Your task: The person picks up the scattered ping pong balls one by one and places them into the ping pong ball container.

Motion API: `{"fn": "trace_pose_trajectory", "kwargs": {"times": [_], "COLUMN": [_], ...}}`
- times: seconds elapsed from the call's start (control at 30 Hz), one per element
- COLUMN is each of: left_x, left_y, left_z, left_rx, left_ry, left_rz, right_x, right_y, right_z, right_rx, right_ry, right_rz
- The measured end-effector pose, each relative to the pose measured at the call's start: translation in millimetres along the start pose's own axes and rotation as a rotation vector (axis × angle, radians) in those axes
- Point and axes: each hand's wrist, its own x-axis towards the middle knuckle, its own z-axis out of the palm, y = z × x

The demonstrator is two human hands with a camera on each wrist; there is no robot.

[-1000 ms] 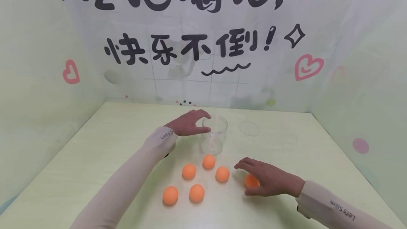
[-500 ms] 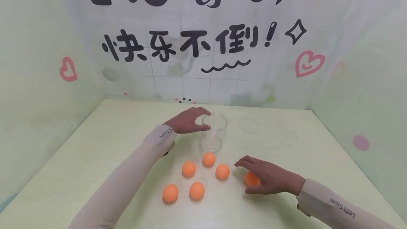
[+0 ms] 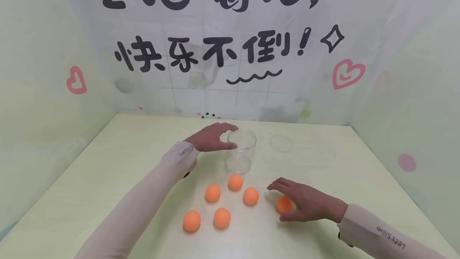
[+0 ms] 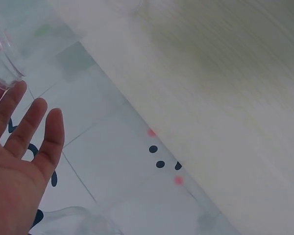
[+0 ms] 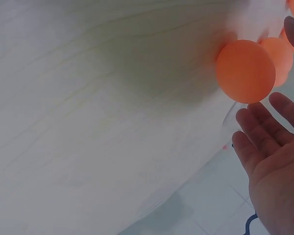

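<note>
At the left side of a clear jar (image 3: 248, 151) is my left hand (image 3: 210, 137), thumb and index finger spread at its rim. In the left wrist view its other fingers are loosely straight, and only part of the jar (image 4: 5, 58) shows; firm contact cannot be told. My right hand (image 3: 307, 201) is spread beside an orange ball (image 3: 283, 204), partly covered by it. In the right wrist view this ball (image 5: 245, 71) sits beyond relaxed fingers, which do not close round it. Several more orange balls, such as a near one (image 3: 221, 218), lie between the hands in front of the jar.
A thin clear disc (image 3: 281, 143), perhaps a lid, lies right of the jar. The pale table (image 3: 143, 131) meets a printed back wall (image 3: 201, 99) and side walls on the left and right.
Both hands stay almost in place, the right one shifting very slightly right. Jar and balls keep their places; the head view tilts a little.
</note>
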Motion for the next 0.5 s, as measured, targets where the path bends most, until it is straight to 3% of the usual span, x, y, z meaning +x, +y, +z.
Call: {"fn": "trace_pose_trajectory", "kwargs": {"times": [0.5], "left_x": [-0.4], "left_y": [1.5], "left_z": [-2.7], "left_rx": [0.032], "left_ry": [-0.030], "left_rz": [-0.027], "right_x": [0.1], "right_y": [2.2], "right_z": [1.5], "right_rx": [-0.001], "right_ry": [-0.009], "right_rz": [0.004]}}
